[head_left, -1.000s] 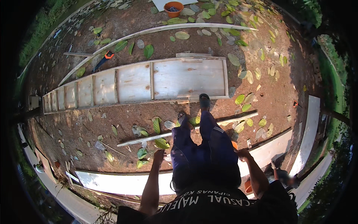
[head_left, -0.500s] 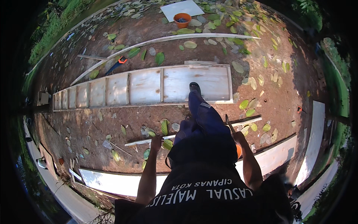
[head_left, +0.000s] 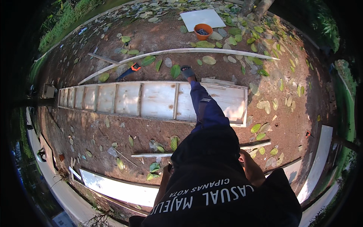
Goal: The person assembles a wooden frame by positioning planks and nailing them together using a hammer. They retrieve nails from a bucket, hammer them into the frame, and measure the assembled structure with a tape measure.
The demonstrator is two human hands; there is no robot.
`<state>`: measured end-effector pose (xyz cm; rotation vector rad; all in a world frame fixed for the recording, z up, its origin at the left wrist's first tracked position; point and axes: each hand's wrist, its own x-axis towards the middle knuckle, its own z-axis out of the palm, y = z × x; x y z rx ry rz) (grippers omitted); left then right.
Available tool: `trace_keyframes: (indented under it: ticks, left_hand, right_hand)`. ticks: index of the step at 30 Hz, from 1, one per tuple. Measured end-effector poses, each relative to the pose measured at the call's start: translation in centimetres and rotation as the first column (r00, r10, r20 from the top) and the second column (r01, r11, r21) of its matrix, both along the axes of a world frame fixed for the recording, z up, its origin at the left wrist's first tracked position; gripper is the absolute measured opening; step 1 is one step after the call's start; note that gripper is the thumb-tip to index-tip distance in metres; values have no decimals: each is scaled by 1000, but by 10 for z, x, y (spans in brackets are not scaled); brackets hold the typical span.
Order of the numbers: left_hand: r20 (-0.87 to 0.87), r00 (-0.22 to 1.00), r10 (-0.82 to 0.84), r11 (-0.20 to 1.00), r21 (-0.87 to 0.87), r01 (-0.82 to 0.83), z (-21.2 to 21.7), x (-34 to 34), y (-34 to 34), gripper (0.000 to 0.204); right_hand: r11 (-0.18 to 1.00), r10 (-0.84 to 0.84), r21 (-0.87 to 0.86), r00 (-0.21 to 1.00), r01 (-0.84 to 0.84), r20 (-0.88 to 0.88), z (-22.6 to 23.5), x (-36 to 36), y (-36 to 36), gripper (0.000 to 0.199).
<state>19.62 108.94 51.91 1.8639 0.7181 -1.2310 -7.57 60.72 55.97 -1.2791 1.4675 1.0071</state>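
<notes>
A long wooden frame panel (head_left: 159,102) with several crossbars lies across the ground ahead. My leg reaches over it, and the sandalled foot (head_left: 187,71) is at its far edge. My right hand (head_left: 245,158) is beside my right hip, its fingers curled; my body and clothing hide what it grips. At my left side, my left hand (head_left: 167,170) is mostly hidden behind my shirt, so its fingers cannot be read. Nearest to both hands is a thin wood strip (head_left: 151,155) on the soil, passing behind my legs.
A handsaw (head_left: 128,72) with an orange-and-black handle lies beyond the panel, near a long curved-looking batten (head_left: 170,52). Farther off are an orange bowl (head_left: 203,31) of small dark pieces and a white board (head_left: 189,18). White planks (head_left: 117,185) lie nearby; leaves are scattered around.
My foot has moved from the panel's near part to its far edge. Both hands have drawn back toward my body. The long tool seen in my right hand earlier is now hidden.
</notes>
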Motion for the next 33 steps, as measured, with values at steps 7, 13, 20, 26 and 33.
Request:
trace_keyframes:
  ticks: [7, 13, 20, 26, 33]
  left_hand:
    - [91, 987, 130, 981, -158, -115, 22, 216, -249, 39]
    - [102, 991, 84, 971, -230, -59, 14, 413, -518, 41]
    - [267, 959, -94, 973, 227, 32, 116, 424, -480, 33]
    - [-176, 934, 311, 846, 499, -187, 167, 423, -443, 29]
    - [50, 456, -889, 430, 436, 791, 98, 455, -428, 31]
  right_hand:
    - [910, 415, 18, 910, -414, -24, -25, 209, -181, 25]
    - [901, 430, -104, 899, -421, 84, -152, 426, -395, 30]
    - [466, 825, -672, 558, -576, 94, -142, 688, -537, 24]
    - [517, 659, -766, 749, -381, 72, -160, 815, -677, 24]
    - [647, 730, -593, 613, -479, 302, -138, 836, -629, 32]
